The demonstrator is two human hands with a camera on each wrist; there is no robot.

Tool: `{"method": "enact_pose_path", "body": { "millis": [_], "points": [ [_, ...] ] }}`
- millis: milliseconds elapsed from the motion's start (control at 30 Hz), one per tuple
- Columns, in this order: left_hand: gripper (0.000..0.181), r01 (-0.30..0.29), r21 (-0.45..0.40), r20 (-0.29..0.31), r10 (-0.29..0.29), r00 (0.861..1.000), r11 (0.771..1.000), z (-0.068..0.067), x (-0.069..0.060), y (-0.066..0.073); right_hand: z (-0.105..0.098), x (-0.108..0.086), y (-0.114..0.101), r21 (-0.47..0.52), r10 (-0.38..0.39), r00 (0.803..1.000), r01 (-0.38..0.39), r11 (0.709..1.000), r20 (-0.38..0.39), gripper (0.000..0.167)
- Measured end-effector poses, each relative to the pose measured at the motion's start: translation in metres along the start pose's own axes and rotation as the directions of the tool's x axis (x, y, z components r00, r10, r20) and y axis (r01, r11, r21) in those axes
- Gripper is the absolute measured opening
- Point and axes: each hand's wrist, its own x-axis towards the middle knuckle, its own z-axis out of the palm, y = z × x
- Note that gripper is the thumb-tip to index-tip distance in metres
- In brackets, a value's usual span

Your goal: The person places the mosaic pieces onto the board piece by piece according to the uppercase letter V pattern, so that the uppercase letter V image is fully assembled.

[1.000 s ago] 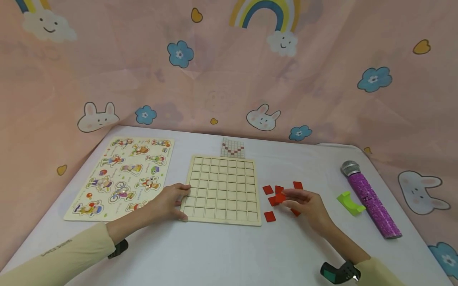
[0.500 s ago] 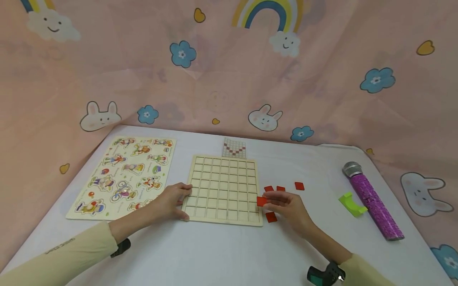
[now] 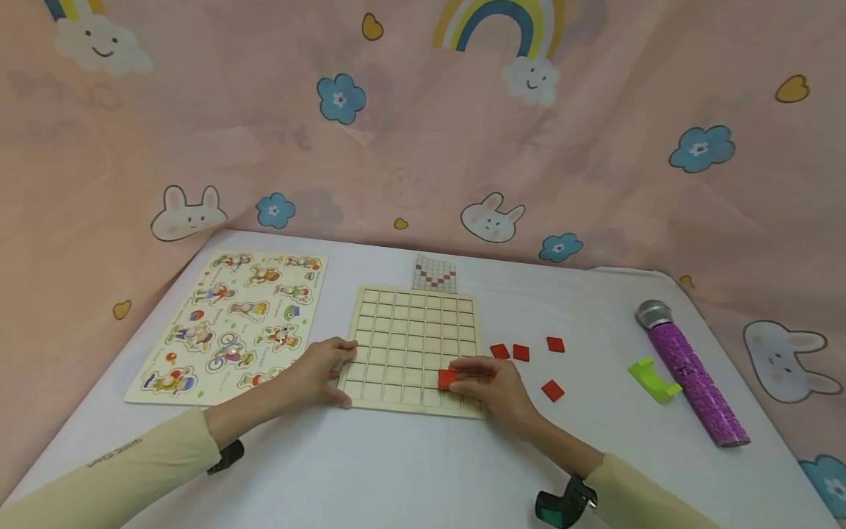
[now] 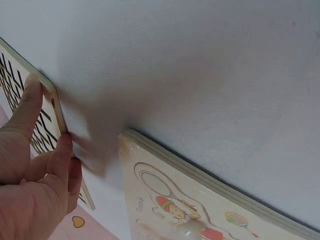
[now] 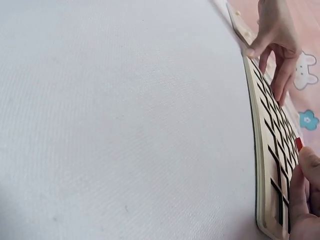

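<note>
Head view: The grid board lies flat on the white table, between the 2 hands. The left hand grips the board's left edge, thumb and index finger set wide apart, which likely prevents sliding. The right hand pinches 1 red tile over the board's lower right area. The grip takes 1 side of the tile, leaving the opposite side exposed, probably for sight of the cells. At least 4 loose tiles lie right of the board, apparently for short reach. The pattern card sits just beyond the far edge, presumably to be readable. The picture puzzle, green part and microphone lie outside the work area.

Left wrist view: The thumb rests at the board's corner; the other fingers bear on its side edge. This spread appears to resist turning. The puzzle lies apart from the board.

Right wrist view: Thumb and finger close narrowly on the tile, near the board's face. Contact between tile and board cannot be determined.
</note>
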Motion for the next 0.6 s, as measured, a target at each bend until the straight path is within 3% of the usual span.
{"method": "enact_pose_path", "body": {
  "millis": [267,600],
  "points": [
    [0.078,0.021,-0.014,-0.004,-0.021,1.000,1.000,0.001,0.000,0.001,0.018,0.003,-0.007,-0.072,0.000,0.996,-0.007,0.997,-0.092,0.029],
    [0.078,0.006,-0.011,-0.009,-0.006,1.000,1.000,0.002,0.000,-0.001,0.031,0.007,-0.008,-0.041,-0.040,0.999,0.038,0.998,-0.030,0.029]
  ]
}}
